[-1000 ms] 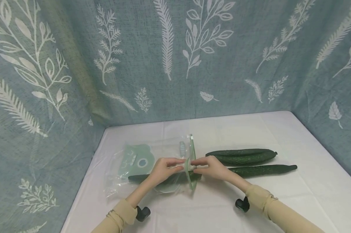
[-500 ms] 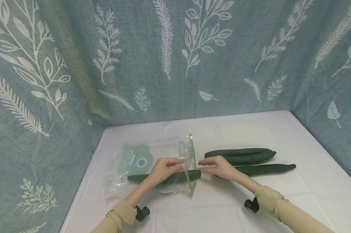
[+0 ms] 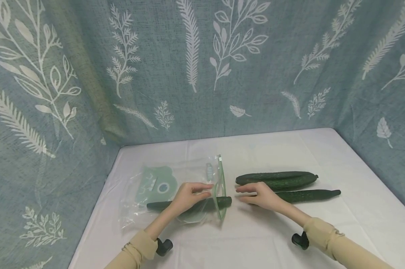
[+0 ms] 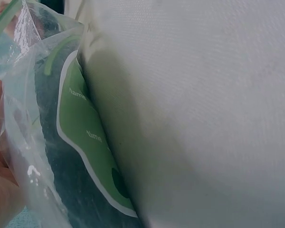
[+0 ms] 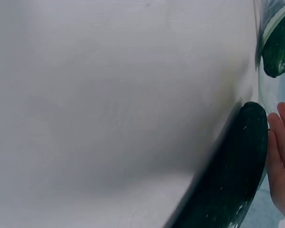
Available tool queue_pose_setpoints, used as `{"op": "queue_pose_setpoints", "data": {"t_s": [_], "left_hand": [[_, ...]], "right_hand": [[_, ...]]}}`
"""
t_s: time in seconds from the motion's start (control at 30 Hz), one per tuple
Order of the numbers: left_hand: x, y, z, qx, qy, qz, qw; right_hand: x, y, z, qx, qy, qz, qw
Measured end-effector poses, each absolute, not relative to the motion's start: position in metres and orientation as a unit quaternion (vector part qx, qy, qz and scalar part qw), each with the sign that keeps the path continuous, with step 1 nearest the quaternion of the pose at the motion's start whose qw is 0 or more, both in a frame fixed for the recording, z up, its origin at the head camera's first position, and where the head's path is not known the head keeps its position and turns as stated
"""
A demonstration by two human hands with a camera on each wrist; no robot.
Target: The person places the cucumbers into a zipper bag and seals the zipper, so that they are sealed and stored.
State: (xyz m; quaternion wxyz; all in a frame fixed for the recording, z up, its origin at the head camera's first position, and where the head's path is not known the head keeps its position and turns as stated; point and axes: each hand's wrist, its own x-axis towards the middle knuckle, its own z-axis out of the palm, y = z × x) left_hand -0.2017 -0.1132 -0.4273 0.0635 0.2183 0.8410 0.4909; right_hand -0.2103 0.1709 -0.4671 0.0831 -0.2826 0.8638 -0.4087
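Observation:
A clear zip bag point(image 3: 130, 213) with a green printed panel lies on the table, its green-edged mouth facing right. Inside it is one dark green cucumber point(image 3: 224, 202), its blunt end poking out past the mouth. My left hand point(image 3: 187, 195) pinches the bag's film just behind the mouth. In the left wrist view, the bag's label point(image 4: 88, 128) shows white lettering. Right of the mouth, my right hand point(image 3: 260, 195) holds nothing, its fingers extended. Close by that hand is a loose cucumber point(image 5: 228, 171), partly hidden by it in the head view.
Behind the loose cucumber lies a thicker, ridged cucumber shape point(image 3: 280, 179), roughly parallel to it. A white cloth point(image 3: 243, 243) covers the table. Blue-green leaf-patterned curtain point(image 3: 195, 112) hangs at the back and sides.
My right hand has let go of the bag's mouth and drawn back to the right, toward the loose cucumbers. My left hand keeps its hold, and the bag stays put.

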Motion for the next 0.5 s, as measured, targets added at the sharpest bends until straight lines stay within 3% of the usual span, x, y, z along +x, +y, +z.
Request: {"op": "queue_pose_setpoints", "data": {"t_s": [0.27, 0.5], "left_hand": [[-0.200, -0.112, -0.421, 0.217, 0.844, 0.486, 0.069], [-0.212, -0.115, -0.449, 0.223, 0.843, 0.486, 0.062]], "right_hand": [[-0.208, 0.187, -0.467, -0.284, 0.863, -0.412, 0.070], [-0.205, 0.200, -0.469, -0.268, 0.875, -0.400, 0.057]]}}
